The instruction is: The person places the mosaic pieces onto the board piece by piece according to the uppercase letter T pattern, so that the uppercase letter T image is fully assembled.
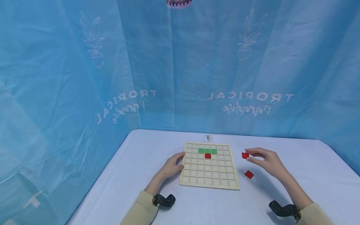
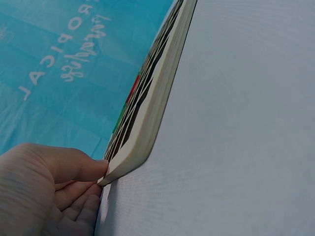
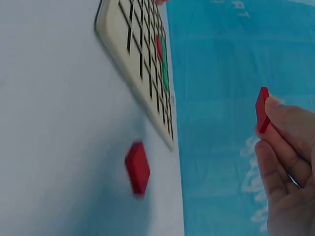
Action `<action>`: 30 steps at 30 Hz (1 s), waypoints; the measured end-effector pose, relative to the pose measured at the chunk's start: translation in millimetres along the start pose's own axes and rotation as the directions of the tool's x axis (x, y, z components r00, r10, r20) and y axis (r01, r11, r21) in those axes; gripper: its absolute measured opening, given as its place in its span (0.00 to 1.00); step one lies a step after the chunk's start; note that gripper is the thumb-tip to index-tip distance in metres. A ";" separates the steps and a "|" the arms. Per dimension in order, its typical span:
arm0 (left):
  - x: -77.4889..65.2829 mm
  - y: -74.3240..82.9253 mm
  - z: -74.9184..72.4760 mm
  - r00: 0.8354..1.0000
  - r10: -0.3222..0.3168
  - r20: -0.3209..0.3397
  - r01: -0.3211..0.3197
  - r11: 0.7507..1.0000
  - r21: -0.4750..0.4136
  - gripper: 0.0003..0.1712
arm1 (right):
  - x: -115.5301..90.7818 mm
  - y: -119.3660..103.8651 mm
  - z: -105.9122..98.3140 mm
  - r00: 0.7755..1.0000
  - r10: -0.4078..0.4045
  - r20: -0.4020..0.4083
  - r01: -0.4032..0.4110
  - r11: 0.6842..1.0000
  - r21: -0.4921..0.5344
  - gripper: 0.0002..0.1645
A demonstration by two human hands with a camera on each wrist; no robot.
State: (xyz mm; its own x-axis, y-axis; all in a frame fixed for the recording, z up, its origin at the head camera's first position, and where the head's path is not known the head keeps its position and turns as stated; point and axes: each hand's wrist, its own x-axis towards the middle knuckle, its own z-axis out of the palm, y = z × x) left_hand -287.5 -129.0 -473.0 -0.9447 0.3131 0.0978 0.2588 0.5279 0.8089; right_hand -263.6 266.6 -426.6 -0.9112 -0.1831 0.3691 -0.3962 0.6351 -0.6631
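A pale grid board (image 1: 208, 184) lies on the white table, with three green tiles (image 1: 207, 151) side by side in an upper row. One red tile (image 1: 207, 156) sits directly under the middle green one. My left hand (image 1: 170, 166) holds the board by its left edge, thumb and fingers at the rim (image 2: 129, 162). Right of the board, my right hand (image 1: 265, 161) pinches a second red tile (image 3: 262, 109) above the table between thumb and fingertips. A loose red tile (image 1: 249, 174) rests on the table below that hand, near the board's right side.
A small printed card with a coloured grid pattern (image 1: 207, 138) lies just beyond the board's far edge. Blue curtains (image 1: 191, 68) with white lettering hang behind the table and along its left side. Black wrist devices (image 1: 164, 200) are strapped on both arms.
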 end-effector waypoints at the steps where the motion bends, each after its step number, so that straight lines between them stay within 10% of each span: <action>1: 0.1 0.5 -0.1 1.000 -0.004 0.000 0.004 1.000 0.000 0.35 | 3.9 -4.8 4.7 1.000 0.000 0.007 0.000 1.000 0.011 0.23; 15: 0.4 -0.6 0.3 1.000 -0.014 -0.004 0.014 1.000 0.010 0.35 | 46.5 -45.5 73.6 0.997 0.046 0.064 -0.058 0.979 0.195 0.25; 30: 0.6 0.3 0.8 1.000 -0.020 -0.006 0.020 1.000 0.018 0.36 | 49.3 -49.2 118.3 0.998 0.011 0.062 -0.026 0.966 0.256 0.21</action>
State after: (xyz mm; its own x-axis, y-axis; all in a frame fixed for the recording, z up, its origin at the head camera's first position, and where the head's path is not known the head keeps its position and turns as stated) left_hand -287.8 -128.0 -473.1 -0.9507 0.2982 0.0853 0.2438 0.5485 0.7999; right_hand -302.5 137.6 -452.9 -0.9206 -0.2224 0.3211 -0.3880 0.4260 -0.8173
